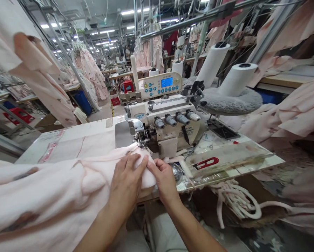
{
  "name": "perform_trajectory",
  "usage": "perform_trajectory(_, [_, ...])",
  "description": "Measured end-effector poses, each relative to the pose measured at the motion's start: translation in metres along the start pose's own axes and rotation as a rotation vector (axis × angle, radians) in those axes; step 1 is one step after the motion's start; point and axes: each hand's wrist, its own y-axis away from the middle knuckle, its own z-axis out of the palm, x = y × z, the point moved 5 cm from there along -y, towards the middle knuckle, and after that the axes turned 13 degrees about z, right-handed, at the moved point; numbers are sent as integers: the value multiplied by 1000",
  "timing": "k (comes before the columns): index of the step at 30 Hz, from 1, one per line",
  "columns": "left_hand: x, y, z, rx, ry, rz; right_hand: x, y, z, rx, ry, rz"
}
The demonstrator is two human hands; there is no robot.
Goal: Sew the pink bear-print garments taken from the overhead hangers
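Note:
A length of pale pink fleece fabric (59, 196) with brownish printed patches runs from the left to the presser foot of a white overlock sewing machine (170, 119). On top of it, close to the foot, my left hand (127, 178) presses down with bent fingers, gripping the cloth. My right hand (163, 176) pinches the right edge of the fabric between thumb and forefinger, beside the left fingertips. The needle area is partly hidden by metal parts, and the fabric under my left palm is out of sight.
Red thread snips (205, 163) lie on the table (267, 159) to the right. White thread cones (237, 80) stand behind the machine. Below the right edge, a cardboard box (270, 206) holds coiled pale strips. Pink fabric pieces (299, 115) hang at the right.

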Motion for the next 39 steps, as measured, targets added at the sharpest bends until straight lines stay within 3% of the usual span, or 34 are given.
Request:
perform_trajectory(5, [11,8,-10,36,43,20,-2,4,-1,-19,2,-1])
perform_trajectory(11, [23,29,-4,125,12,73,4,25,-7,-236,182,-8])
perform_trajectory(16, [18,27,-14,248,138,33,1,37,-16,-142,310,-108])
perform_trajectory(20, [22,25,-29,306,254,-24,0,43,-12,-164,204,-5])
perform_trajectory(25, [35,28,-26,308,297,-1,-3,51,-8,-177,15,138])
perform_trajectory(30, [38,35,-21,361,160,136,-6,61,-15,-173,14,143])
perform_trajectory(32, [38,37,-22,368,110,187,-9,64,-18,-208,95,58])
perform_trajectory(34, [39,36,-24,385,87,218,-16,65,-20,-209,302,-133])
perform_trajectory(39, [39,28,-30,418,90,242,-37,74,-18,-1,886,-957])
